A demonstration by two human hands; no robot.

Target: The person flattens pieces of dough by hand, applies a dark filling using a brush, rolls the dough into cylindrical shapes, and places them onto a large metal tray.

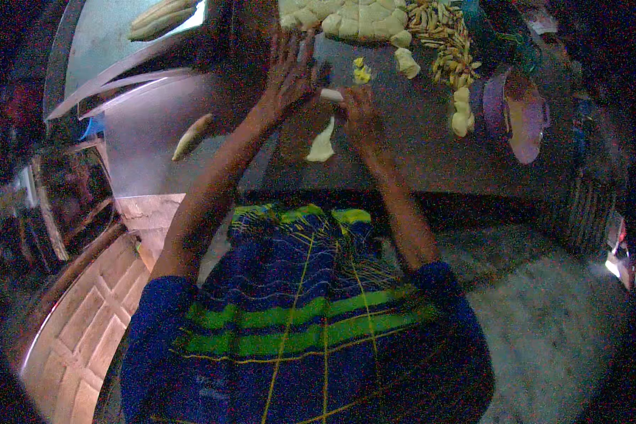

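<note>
My left hand lies over the dark tabletop with its fingers stretched out and apart, holding nothing I can see. Close to it, my right hand is closed on the right end of a short white rod, perhaps a rolling pin's end; its exact kind is unclear. Just below the rod, between the wrists, a thin pale strip of dough lies flat. Beyond my right hand are small yellow lumps. A long, tapered dough roll rests left of my left forearm.
Pale dough pieces crowd the far edge, beside a heap of small finger-shaped pieces. One dough lump lies near a purple-rimmed basin at right. Far left, a tray bears long loaf-shaped dough.
</note>
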